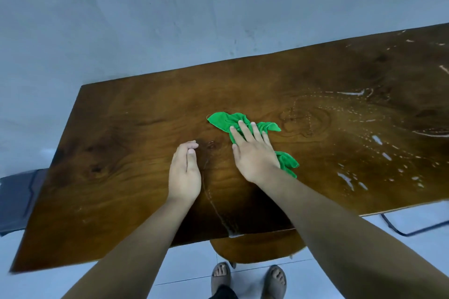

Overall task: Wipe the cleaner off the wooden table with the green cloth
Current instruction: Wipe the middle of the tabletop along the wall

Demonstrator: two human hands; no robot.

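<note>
The flat right hand (252,153), pressing the cloth (223,121), should sweep right through the cleaner (379,139) (overlapping passes), the loosely curled, empty left hand (184,172) bracing on the table (109,158).

The green cloth (226,121) lay bunched near the middle of the counter (109,153). Left of the cloth, the wood was flat and open for hands to slide. Just left of the cloth, the left hand (184,172) rested in the way. Right of the cloth lay only thin wet cleaner (349,182) streaks. Behind the cloth, past the counter's far edge, stood the wall (170,19).
</note>
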